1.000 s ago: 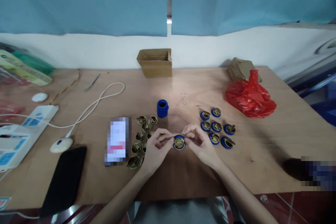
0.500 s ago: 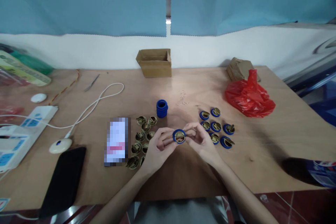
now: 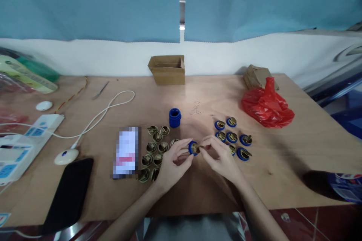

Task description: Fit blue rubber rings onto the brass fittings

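Observation:
My left hand [image 3: 175, 162] is closed, gripping a round brass-coloured metal piece with a blue ring [image 3: 193, 148] by its edge. My right hand [image 3: 222, 158] pinches the raised metal tab on the right side of that same piece. Left of my hands lie several bare brass-coloured round pieces [image 3: 151, 147], partly hidden by my left hand. To the right are several like pieces fitted with blue rings [image 3: 232, 137], one partly covered by my right hand. Behind my hands stands a stack of blue rings [image 3: 175, 118].
A blurred-screen phone [image 3: 126, 152], a black phone [image 3: 68, 192], a white cable [image 3: 97, 115] and a power strip [image 3: 31, 143] lie left. An open cardboard box [image 3: 169, 75] stands at the back. Right are a red plastic bag [image 3: 268, 107] and a dark bottle [image 3: 333, 186].
The held piece has turned from facing me to a tilt, and its tab now sticks out to the right. My right fingers have moved onto that tab.

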{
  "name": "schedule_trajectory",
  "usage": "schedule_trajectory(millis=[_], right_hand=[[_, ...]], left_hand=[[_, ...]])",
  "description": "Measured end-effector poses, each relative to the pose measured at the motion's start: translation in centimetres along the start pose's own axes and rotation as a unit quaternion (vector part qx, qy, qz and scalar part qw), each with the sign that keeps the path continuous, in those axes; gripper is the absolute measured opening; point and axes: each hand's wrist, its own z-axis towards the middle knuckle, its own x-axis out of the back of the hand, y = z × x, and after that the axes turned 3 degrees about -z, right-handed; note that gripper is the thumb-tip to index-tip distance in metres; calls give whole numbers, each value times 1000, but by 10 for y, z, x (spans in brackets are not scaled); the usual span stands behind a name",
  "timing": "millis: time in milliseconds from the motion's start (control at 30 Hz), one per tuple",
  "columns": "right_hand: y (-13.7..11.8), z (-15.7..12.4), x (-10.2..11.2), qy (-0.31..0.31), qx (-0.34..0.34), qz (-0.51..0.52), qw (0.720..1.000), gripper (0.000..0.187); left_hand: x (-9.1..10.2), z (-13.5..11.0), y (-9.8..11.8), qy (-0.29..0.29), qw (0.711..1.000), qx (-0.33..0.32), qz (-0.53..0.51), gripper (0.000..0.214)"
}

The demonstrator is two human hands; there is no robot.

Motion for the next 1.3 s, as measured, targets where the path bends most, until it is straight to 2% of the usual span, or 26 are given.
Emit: schedule_trajectory(millis=[100,200,267,367,433,500,633,733,833,900,1000,1100,1167,1233,1300], right_hand=[[7,-2,10,-25,8,-72,997,11],[16,2,29,-26,16,-184,983,13],[22,10,43,-22,27,-253,967,15],[31,29,60,-37,41,-315,948,17],[38,46,68,-64,41,-342,937,16],[47,64,73,-98,15,-378,921,17],[63,92,81,-126,-56,-439,888,20],[68,101,90,-143,-105,-470,865,18],[66,103,99,-163,-151,-495,840,15],[61,104,102,-166,-170,-503,831,16],[50,110,95,-157,-160,-495,839,18],[34,119,71,-169,-94,-442,876,20],[23,126,49,-186,-36,-384,904,21],[15,131,25,-187,13,-336,923,31],[12,137,4,-163,72,-239,954,40]], left_hand=[[2,0,0,-23,998,-11,49,45],[3,-1,0,-51,981,-83,170,41],[4,-2,-1,-80,948,-153,268,33],[3,-4,-7,-146,875,-251,387,26],[2,-5,-12,-187,825,-299,442,25],[2,-6,-17,-209,791,-328,472,24],[3,-5,-18,-206,774,-339,494,22],[4,-4,-14,-192,769,-353,497,22],[4,-4,-10,-156,782,-367,479,20],[5,-3,-9,-103,797,-371,466,20],[9,2,-9,13,801,-345,490,27],[14,9,-10,100,774,-279,559,34],[18,13,-12,109,762,-228,597,37],[22,15,-14,97,758,-187,618,35],[24,15,-14,89,756,-168,627,30]])
